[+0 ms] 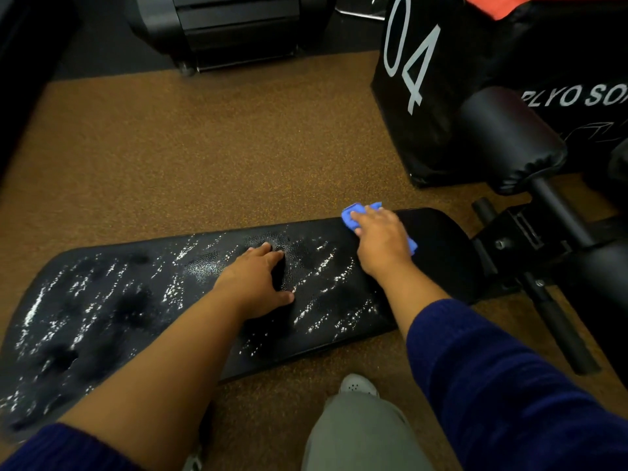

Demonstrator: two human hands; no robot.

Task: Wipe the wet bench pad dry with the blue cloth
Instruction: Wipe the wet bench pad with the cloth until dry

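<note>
A long black bench pad lies across the view, speckled with white streaks of water over its left and middle parts. Its right end near the frame looks dull and without droplets. My right hand presses flat on the blue cloth at the pad's far right edge; the cloth shows beyond the fingers and again beside the wrist. My left hand rests on the wet middle of the pad with fingers spread, holding nothing.
A black plyo box marked 04 stands at the back right. The bench's roller pad and metal frame sit right of the pad. A dark machine is at the back. My shoe is on the brown floor.
</note>
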